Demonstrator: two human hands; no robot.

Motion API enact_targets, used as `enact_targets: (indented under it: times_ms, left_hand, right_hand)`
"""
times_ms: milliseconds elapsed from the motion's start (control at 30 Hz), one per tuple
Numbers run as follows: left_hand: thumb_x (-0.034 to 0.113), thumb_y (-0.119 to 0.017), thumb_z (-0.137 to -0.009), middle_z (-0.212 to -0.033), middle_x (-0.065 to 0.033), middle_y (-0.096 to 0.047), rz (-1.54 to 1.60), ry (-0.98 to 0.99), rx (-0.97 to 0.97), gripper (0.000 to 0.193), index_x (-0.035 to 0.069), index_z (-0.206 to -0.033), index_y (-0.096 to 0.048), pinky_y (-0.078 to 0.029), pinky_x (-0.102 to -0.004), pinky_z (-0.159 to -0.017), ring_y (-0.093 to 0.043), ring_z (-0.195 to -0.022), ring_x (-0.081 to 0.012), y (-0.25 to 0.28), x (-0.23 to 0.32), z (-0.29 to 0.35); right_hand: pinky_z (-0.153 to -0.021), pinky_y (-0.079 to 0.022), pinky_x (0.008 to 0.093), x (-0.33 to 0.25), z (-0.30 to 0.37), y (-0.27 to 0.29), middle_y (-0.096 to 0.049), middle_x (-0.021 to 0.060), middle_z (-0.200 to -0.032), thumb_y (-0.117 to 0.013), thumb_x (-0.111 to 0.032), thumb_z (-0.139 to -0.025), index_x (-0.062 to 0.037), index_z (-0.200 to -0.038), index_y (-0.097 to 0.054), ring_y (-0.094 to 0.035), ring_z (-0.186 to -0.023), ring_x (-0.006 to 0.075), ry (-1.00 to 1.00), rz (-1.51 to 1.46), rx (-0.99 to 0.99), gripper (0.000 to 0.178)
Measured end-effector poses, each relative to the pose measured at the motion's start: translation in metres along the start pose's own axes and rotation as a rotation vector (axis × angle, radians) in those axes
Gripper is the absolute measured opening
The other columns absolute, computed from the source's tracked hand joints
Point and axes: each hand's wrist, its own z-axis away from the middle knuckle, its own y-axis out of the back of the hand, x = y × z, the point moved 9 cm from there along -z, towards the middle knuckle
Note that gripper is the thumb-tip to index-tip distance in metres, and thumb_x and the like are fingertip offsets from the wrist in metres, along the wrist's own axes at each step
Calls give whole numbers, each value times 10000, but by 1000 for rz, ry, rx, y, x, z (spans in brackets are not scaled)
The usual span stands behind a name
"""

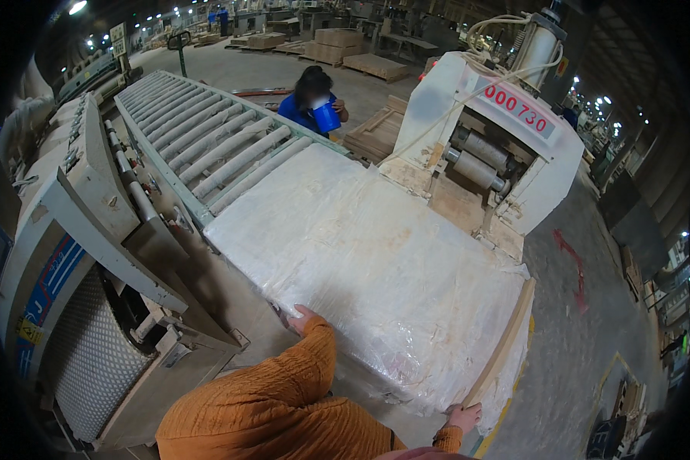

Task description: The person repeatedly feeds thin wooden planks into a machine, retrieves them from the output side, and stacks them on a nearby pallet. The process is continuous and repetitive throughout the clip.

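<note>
My left hand (304,320) rests at the near left edge of a broad table covered in wrinkled clear plastic (376,253). Its fingers look stretched along that edge, and nothing shows in them. At the lower right, my right hand (464,417) is closed round the near end of a long, narrow wooden strip (502,341). The strip lies along the right edge of the plastic cover, running away from me. Some of the right fingers are hidden.
A roller conveyor (207,138) joins the table's far left side. A white machine with metal rollers (475,165) stands at the far right; another with a textured belt (96,353) stands left. Beyond the table, a person in blue (307,107) holds a blue container (327,116).
</note>
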Motion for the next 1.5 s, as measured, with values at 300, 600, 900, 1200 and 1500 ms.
enact_targets:
  times_ms: [300, 600, 900, 1200, 1500]
  left_hand:
    - [498, -478, -880, -1070, -286, -589, 24, -40, -5, 644, -26, -1253, -453, -487, -478, -835, -594, -963, -433, 4, 5, 4]
    - [500, -483, -876, -1100, -282, -583, 10, -43, 14, 651, -29, -1254, -464, -470, -475, -869, -585, -993, -428, 3, 3, 1]
    - [564, -471, -844, -1058, -292, -595, 30, -40, 56, 692, -28, -1199, -502, -447, -502, -839, -580, -958, -456, -1, -3, -6]
    - [553, -476, -848, -1049, -284, -602, 27, -34, 51, 680, -23, -1208, -504, -458, -492, -835, -584, -962, -445, -1, -3, -5]
    - [521, -498, -856, -1048, -288, -600, 17, -121, 125, 661, -44, -1198, -507, -480, -470, -823, -589, -956, -436, 7, 4, -6]
  right_hand:
    - [-900, -423, 431, 0, -1, -1, -507, 194, -1125, -581, -167, -740, 9, -1253, -388, -499, -1026, 373, -3, 5, -53, 575]
    - [-908, -419, 426, 2, -1, -3, -508, 193, -1125, -578, -169, -739, 15, -1249, -387, -495, -1036, 373, -21, -6, -57, 575]
    - [-903, -418, 424, 2, -1, -3, -511, 202, -1115, -572, -167, -732, 19, -1241, -390, -495, -1030, 375, -29, -4, -65, 572]
    - [-913, -409, 424, 2, -1, -3, -510, 210, -1117, -573, -148, -727, 37, -1238, -390, -492, -1035, 378, -12, -22, -65, 573]
    - [-916, -408, 425, -1, 0, -1, -509, 210, -1141, -600, -155, -738, 25, -1234, -401, -483, -1053, 383, -16, -54, -90, 564]
